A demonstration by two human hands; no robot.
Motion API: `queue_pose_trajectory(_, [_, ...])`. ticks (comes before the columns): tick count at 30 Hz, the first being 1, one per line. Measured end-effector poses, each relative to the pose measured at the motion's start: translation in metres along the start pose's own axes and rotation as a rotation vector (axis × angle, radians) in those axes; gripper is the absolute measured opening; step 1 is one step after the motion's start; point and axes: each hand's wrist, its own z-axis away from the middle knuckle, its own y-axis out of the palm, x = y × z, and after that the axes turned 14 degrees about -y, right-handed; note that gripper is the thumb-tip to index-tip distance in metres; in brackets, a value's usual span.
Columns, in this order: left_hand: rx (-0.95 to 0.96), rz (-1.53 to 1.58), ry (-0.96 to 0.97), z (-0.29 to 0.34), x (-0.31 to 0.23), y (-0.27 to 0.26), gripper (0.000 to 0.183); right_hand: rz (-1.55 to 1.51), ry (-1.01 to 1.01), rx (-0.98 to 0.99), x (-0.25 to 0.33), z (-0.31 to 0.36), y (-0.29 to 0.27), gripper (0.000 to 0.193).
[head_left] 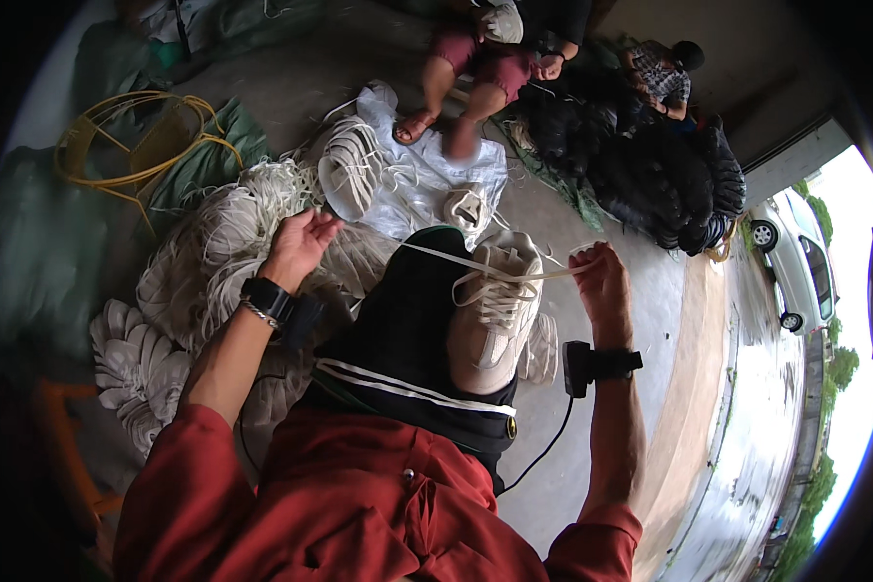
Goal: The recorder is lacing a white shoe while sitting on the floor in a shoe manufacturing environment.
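Observation:
An off-white sneaker [495, 320] rests on my lap over dark cloth, toe toward me, its front laced. A flat cream shoelace [436, 254] stretches across its opening, out to both sides. My right hand [602, 281] is closed on the lace end to the right of the shoe. My left hand [304, 249], fingers curled together, grips the other end at left, above a heap of pale shoe uppers [213, 247]. Both wrists wear dark straps. Another pale shoe upper [539, 351] shows partly behind the sneaker's right side.
White sheeting [475, 170] ahead carries a small pale shoe [466, 209] and a bundle of uppers [351, 165]. A yellow hoop frame [131, 178] stands far left. Two people sit ahead, one beside a black pile [640, 165]. A white car [795, 257] is outside at right.

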Motion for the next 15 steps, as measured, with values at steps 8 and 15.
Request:
queue_pose_trajectory(8, [0.173, -0.511, 0.158, 0.003, 0.073, 0.098, 0.018, -0.133, -0.097, -0.181, 0.062, 0.004, -0.065, 0.008])
queue_pose_trajectory(15, [0.316, -1.319, 0.212, -0.032, 0.131, 0.122, 0.018, -0.060, -0.037, -0.289, 0.067, 0.029, -0.111, 0.009])
